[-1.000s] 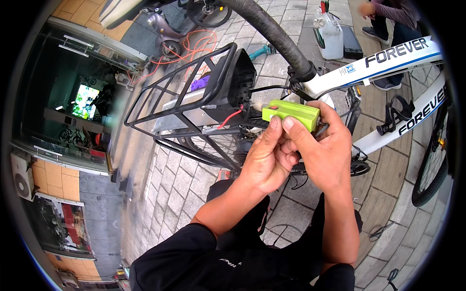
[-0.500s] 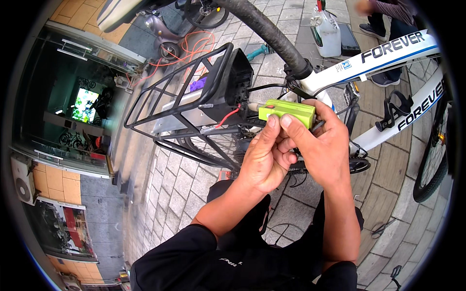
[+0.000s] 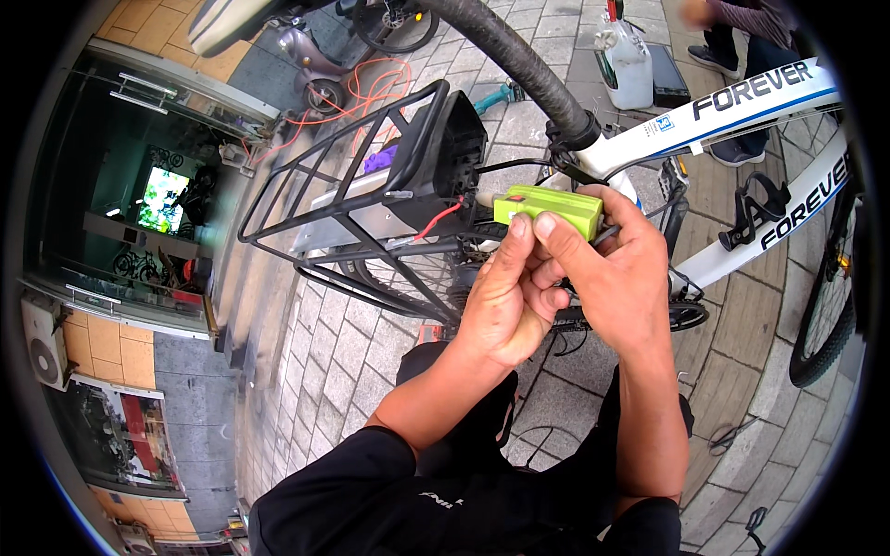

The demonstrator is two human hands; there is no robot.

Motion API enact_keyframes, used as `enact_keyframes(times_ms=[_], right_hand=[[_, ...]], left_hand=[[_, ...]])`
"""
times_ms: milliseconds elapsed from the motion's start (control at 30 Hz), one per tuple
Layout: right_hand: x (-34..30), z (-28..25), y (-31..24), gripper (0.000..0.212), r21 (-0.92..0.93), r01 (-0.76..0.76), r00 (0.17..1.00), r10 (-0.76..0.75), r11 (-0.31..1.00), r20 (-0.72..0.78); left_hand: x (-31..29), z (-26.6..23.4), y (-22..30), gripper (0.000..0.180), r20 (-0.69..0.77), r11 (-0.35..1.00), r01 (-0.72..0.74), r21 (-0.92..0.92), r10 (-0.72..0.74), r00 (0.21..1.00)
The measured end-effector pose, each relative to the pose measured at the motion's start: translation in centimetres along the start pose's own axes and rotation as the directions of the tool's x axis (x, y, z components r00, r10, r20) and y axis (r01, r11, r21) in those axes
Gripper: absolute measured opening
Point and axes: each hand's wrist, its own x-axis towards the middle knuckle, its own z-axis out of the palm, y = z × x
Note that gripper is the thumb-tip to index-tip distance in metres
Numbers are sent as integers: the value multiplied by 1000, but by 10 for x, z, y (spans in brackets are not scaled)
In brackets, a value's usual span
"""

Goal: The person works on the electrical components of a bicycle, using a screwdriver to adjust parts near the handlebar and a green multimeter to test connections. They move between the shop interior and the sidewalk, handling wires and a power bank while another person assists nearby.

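Both hands meet around a small lime-green box-shaped device (image 3: 561,206) with a red spot near its left end. My right hand (image 3: 616,278) grips its right end, thumb on the near side and index finger curled around the far side. The thumb of my left hand (image 3: 505,301) presses against its near lower edge; that hand's other fingers are curled, partly hidden behind it. Just beyond stand a black rear rack (image 3: 348,222) and a black box-like housing (image 3: 454,148), from which a short red wire (image 3: 439,221) sticks out.
A white bicycle frame (image 3: 686,139) spans the right, below a dark seat post (image 3: 505,65). Orange cable (image 3: 394,88) and a teal tool (image 3: 496,97) lie on the paving. A white jug (image 3: 630,79) stands at the back; another person's shoes (image 3: 737,151) are near it.
The green device has tilted slightly in my fingers. Both hands keep their grip, and the bike and rack look almost unchanged.
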Motion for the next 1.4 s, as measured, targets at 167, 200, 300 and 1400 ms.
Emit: enact_keyframes(times_ms=[167,200,300,1400], right_hand=[[2,-4,1,41,25,11,1000,-12,1000,26],[2,-4,2,41,51,20,999,-22,998,35],[1,-3,5,40,66,23,1000,-25,998,19],[7,-10,14,45,37,29,998,-30,999,50]], left_hand=[[-4,12,-1,56,-84,1000,-5,23,6,996],[-5,10,-2,56,-71,999,-10,33,13,997],[-1,-2,-6,57,-15,1000,-4,30,5,1000],[3,-7,-4,55,48,999,-34,36,32,998]])
